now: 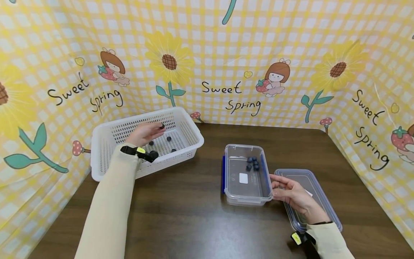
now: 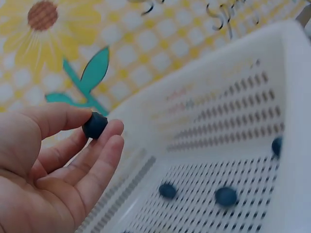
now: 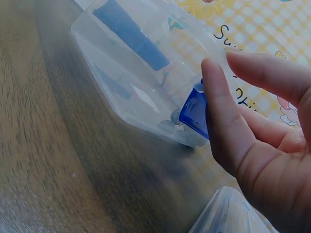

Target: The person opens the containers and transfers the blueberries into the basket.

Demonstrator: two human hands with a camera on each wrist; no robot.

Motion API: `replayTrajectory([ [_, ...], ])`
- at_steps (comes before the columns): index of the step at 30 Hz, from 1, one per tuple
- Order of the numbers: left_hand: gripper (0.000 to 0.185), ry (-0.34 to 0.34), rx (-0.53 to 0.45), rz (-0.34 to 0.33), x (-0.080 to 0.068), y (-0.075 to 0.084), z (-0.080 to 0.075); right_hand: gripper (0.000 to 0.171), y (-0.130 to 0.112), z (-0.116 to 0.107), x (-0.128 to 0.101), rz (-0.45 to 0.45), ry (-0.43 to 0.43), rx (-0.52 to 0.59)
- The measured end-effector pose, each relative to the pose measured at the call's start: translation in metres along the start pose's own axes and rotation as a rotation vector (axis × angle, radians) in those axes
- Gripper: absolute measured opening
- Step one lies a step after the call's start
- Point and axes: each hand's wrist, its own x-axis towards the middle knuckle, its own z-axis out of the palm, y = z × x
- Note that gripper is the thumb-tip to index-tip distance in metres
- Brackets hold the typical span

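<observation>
Left hand (image 1: 143, 133) raised inside the white perforated basket (image 1: 106, 138), its thumb and fingers (image 2: 104, 145) pinching a single blueberry (image 2: 95, 125) clear of the basket floor. Three further loose blueberries (image 2: 226, 196) lie on that floor (a fourth shows at the right edge of the left wrist view). Right hand (image 1: 291, 194) rests, fingers nearly straight and gripping nothing, against the right wall of the clear plastic container (image 1: 236, 190), which stands on the dark wooden worktop (image 1: 194, 216) and holds a small cluster of blueberries (image 1: 253, 163). The container's lid (image 1: 318, 190) lies just beside it, under the right hand.
</observation>
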Motion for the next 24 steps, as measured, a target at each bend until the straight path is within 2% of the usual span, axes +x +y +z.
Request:
replayTrajectory([
  [4, 0.013, 0.06, -0.025, -0.046, 0.001, -0.004, -0.016, 0.055, 0.001, -0.001, 0.0, 0.005, 0.003, 0.002],
  [10, 0.02, 0.078, -0.038, -0.072, 0.001, -0.007, -0.031, 0.054, 0.002, -0.002, -0.001, 0.004, 0.004, 0.004],
  [12, 0.023, 0.096, -0.026, -0.077, 0.001, -0.007, -0.031, 0.054, 0.001, -0.002, -0.001, 0.003, 0.002, 0.004],
  [18, 0.055, 0.126, 0.045, -0.102, 0.0, -0.007, -0.029, 0.053, 0.0, -0.001, 0.0, -0.005, -0.007, 0.009],
  [24, 0.056, 0.138, 0.021, -0.107, -0.003, -0.006, -0.023, 0.053, 0.0, 0.0, 0.001, -0.01, -0.018, 0.019],
])
